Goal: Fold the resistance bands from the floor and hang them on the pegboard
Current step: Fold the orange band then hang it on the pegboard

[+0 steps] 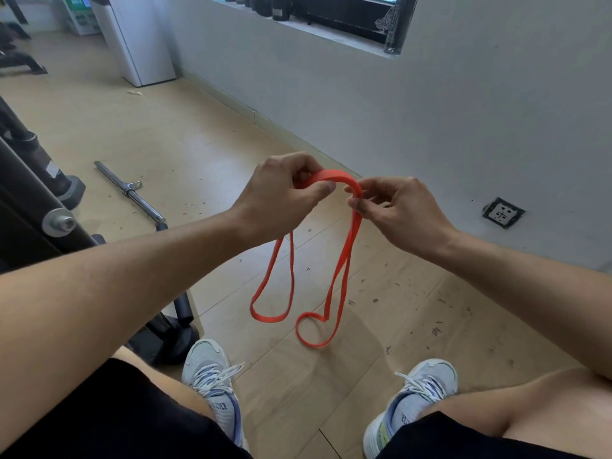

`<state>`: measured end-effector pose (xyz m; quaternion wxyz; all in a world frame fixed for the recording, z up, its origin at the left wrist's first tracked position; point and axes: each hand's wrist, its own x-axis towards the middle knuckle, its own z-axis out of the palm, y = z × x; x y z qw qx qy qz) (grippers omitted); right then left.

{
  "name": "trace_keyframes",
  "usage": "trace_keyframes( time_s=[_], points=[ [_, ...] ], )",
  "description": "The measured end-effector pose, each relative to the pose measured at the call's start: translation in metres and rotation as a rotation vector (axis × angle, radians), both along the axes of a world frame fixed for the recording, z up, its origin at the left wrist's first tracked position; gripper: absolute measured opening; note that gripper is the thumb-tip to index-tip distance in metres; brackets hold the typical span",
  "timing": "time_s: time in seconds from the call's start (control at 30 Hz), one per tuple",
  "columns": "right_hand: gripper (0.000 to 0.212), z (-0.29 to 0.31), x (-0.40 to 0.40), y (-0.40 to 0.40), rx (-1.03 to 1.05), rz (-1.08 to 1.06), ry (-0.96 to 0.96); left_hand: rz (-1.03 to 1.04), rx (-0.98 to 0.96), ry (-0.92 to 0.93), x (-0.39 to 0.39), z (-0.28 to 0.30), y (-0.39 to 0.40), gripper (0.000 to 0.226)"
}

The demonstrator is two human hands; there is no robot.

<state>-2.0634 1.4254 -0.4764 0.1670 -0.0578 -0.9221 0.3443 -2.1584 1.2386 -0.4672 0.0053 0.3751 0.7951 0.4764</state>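
Arching between both hands [334, 197] — orange band [344, 260]

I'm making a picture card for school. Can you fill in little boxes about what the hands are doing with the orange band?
band: orange resistance band, folded over at the top, two loops hanging down
left hand: left hand pinches the top fold
right hand: right hand pinches the top fold
loop ends: hang near the wooden floor; contact unclear
also there: metal bar on the floor
pegboard: not in view
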Motion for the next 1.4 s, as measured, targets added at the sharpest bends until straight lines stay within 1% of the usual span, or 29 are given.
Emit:
trace_keyframes(
  time_s=[0.13,0.23,0.3,0.4,0.47,0.53,0.6,0.67,0.77,0.83,0.93,1.0,1.1,1.23,1.4],
  points=[
    [0.027,0.008,0.002,-0.003,-0.013,0.012,0.066,-0.059,-0.039,-0.034,0.002,0.0,0.0,0.024],
    [0.031,0.017,0.003,-0.006,-0.035,0.02,0.132,-0.098,0.02,-0.089,0.005,0.004,0.001,0.017],
    [0.036,0.022,0.004,-0.008,-0.069,0.028,0.157,-0.115,0.05,-0.074,0.007,0.006,0.002,0.015],
    [0.036,0.027,0.006,-0.009,-0.136,0.027,0.168,-0.117,0.084,-0.056,0.009,0.007,0.004,0.015],
    [0.036,0.027,0.006,-0.009,-0.139,0.039,0.133,-0.103,0.1,-0.048,0.009,0.007,0.005,0.013],
    [0.033,0.024,0.005,-0.007,-0.13,0.075,0.024,-0.093,0.091,-0.037,0.008,0.006,0.006,0.01],
    [0.026,0.015,0.003,-0.005,-0.133,0.119,-0.116,-0.097,0.089,-0.073,0.008,0.005,0.006,0.011],
    [0.02,0.006,0.003,-0.003,-0.158,0.131,-0.175,-0.095,0.084,-0.109,0.007,0.004,0.006,0.013],
    [0.019,0.003,0.002,0.0,-0.219,0.104,-0.129,-0.083,0.058,-0.115,0.005,0.005,0.004,0.012],
    [0.021,0.005,0.002,0.0,-0.254,0.091,-0.084,-0.076,0.068,-0.125,0.005,0.008,0.002,0.01],
    [0.018,0.01,0.002,-0.002,-0.335,0.1,-0.039,-0.05,0.102,-0.127,0.004,0.012,0.001,0.009],
    [0.016,0.013,0.002,-0.003,-0.394,0.104,-0.025,-0.014,0.13,-0.119,0.003,0.013,0.0,0.011],
    [0.018,0.016,0.002,-0.001,-0.462,0.095,-0.026,0.036,0.148,-0.095,0.003,0.013,0.0,0.019],
    [0.019,0.017,0.004,0.002,-0.444,0.117,-0.075,0.063,0.171,-0.083,0.007,0.014,0.002,0.02],
    [0.01,0.014,0.003,0.003,-0.373,0.134,-0.148,0.071,0.192,-0.06,0.013,0.018,0.004,0.021]
  ],
)
